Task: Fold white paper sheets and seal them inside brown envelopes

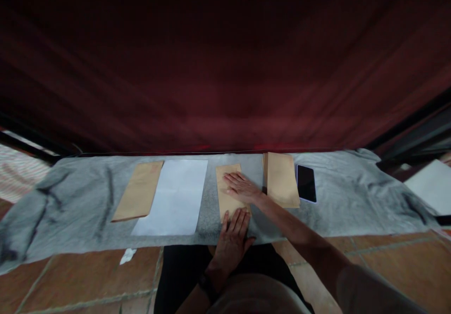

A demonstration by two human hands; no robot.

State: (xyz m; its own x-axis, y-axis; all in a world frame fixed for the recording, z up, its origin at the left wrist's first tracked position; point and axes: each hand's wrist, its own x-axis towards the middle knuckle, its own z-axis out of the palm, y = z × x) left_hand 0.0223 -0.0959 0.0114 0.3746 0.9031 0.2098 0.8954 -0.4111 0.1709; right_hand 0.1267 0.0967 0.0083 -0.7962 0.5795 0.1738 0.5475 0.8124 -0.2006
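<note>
In front of me lies a flat brown paper piece (222, 196), shaped like a paper bag or envelope; which one I cannot tell. My right hand (242, 187) rests flat across its upper part with the fingers stretched out to the left. Near its lower edge, my left hand (232, 234) is spread, fingertips touching the paper. Both hands are open, palms down, and cover part of it. To the right is a stack of similar brown paper pieces (282, 180). A large white sheet (174, 196) lies to the left, beside another brown paper piece (139, 191).
A grey cloth (88, 194) covers the long, narrow surface. Right of the stack lies a phone (306, 183) with a dark screen. A dark red curtain-like backdrop (225, 93) rises behind. A white scrap (127, 256) is on the tiled floor (88, 281).
</note>
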